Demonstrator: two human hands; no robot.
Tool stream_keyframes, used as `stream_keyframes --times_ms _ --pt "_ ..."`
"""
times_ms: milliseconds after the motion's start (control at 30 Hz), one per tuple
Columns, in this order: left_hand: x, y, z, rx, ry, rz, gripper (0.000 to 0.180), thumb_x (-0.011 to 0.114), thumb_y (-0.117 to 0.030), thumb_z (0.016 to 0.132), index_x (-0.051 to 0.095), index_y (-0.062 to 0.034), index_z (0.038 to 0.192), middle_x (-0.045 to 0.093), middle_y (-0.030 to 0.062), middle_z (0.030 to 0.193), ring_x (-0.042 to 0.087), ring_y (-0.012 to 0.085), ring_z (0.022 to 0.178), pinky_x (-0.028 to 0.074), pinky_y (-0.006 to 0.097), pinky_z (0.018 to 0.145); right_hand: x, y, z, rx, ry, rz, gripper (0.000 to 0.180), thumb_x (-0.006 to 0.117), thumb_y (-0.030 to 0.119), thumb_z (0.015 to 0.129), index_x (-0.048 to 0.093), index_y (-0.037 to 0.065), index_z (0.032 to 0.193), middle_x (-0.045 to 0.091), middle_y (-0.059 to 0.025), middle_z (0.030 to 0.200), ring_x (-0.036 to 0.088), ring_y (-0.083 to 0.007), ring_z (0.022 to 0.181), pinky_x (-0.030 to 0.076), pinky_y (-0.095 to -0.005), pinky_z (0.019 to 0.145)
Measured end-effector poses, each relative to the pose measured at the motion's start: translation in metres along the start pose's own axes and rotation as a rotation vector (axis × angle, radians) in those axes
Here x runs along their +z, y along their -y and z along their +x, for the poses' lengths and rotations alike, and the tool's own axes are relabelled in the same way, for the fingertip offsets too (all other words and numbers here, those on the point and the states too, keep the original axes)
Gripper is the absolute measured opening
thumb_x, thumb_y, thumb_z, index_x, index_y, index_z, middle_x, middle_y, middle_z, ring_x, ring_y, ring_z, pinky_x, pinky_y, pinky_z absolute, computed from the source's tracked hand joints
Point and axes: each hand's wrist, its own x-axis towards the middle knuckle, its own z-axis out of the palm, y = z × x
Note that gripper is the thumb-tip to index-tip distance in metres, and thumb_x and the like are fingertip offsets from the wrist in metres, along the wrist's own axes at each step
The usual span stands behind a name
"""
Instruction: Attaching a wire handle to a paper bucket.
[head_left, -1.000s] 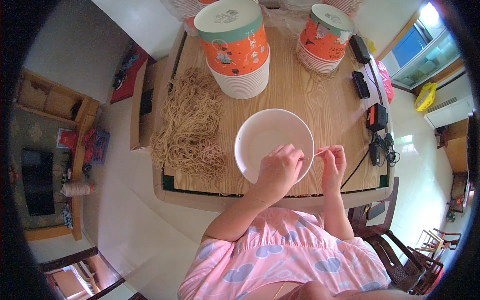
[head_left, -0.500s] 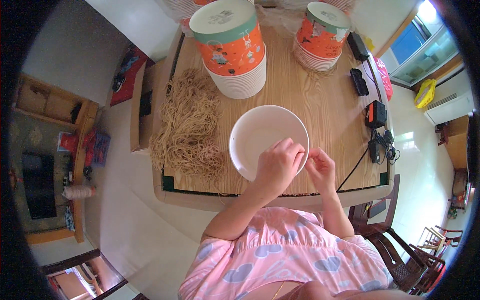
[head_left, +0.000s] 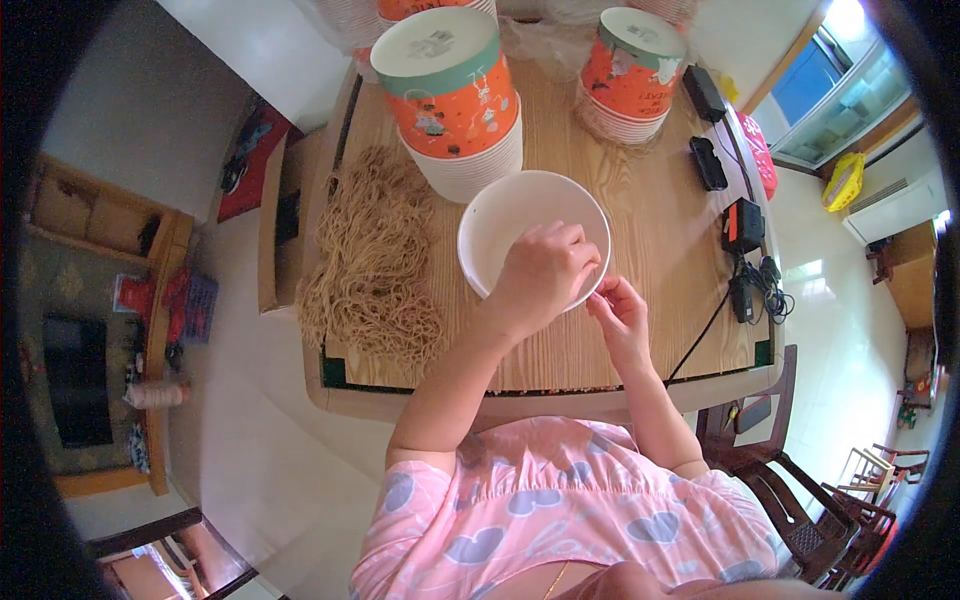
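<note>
A white-lined paper bucket [head_left: 490, 228] stands in front of me, mouth up and leaning slightly; a small dark hole shows in its left wall. My left hand [head_left: 552, 265] reaches over the near rim into the mouth, fingers curled against the inner right wall. Just outside that rim, my right hand [head_left: 623, 308] pinches thumb and fingers together close to the wall. What either hand pinches is hidden or too small to make out. Left of the bucket lies a heap of tan cords [head_left: 375, 260].
Behind the bucket rises a stack of upturned orange-and-green paper buckets [head_left: 455, 115], with a shorter stack [head_left: 630, 85] at back right. Black power adapters [head_left: 743, 225] and cables line the wooden table's [head_left: 650, 210] right side. A dark chair [head_left: 770, 470] stands at the near right.
The bucket and both hands have moved away from me, toward the tall stack. My left hand has also shifted a little left, its fingers still curled inside the mouth.
</note>
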Motion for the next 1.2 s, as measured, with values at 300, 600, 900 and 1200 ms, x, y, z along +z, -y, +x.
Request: stream_keyframes --times_ms 300,600,900,1200 --pt "-0.038 0.004 0.002 -0.016 -0.424 0.291 0.007 0.061 -0.012 0.076 0.059 -0.0083 0.081 0.054 0.0062 0.08 0.054 0.024 0.08 0.041 0.036 0.071 -0.016 0.001 -0.033 0.082 0.013 -0.066 0.005 0.059 0.004 0.086 0.056 0.001 0.088 0.059 -0.0009 0.083 0.056 -0.007 0.079 0.044 -0.0198 0.07" --pt "-0.04 -0.029 -0.078 -0.178 -0.424 -0.01 0.02 0.068 -0.001 0.072 0.062 -0.0079 0.09 0.058 0.0054 0.078 0.056 0.0227 0.073 0.045 0.034 0.064 -0.032 0.0 -0.061 0.183 0.03 -0.077 0.005 0.059 0.001 0.085 0.056 0.001 0.089 0.058 -0.0014 0.084 0.055 -0.0082 0.08 0.044 -0.0212 0.073" --pt "-0.017 -0.037 -0.083 -0.286 -0.377 -0.118 0.029 0.067 0.0 0.073 0.062 -0.0077 0.1 0.059 0.0043 0.075 0.054 0.0182 0.064 0.044 0.03 0.06 0.001 0.031 -0.03 -0.289 -0.059 -0.326 0.023 0.068 -0.002 0.074 0.056 0.001 0.094 0.056 -0.0072 0.089 0.056 -0.0146 0.081 0.045 -0.0254 0.073" --pt "-0.01 -0.051 -0.099 -0.299 -0.377 -0.41 0.025 0.066 0.003 0.073 0.06 -0.0056 0.096 0.059 0.0071 0.082 0.06 0.0197 0.074 0.048 0.03 0.068 -0.004 0.018 -0.032 -0.332 0.002 -0.459 0.016 0.064 -0.006 0.075 0.057 0.0 0.088 0.058 -0.0061 0.084 0.056 -0.0132 0.078 0.045 -0.0248 0.071"
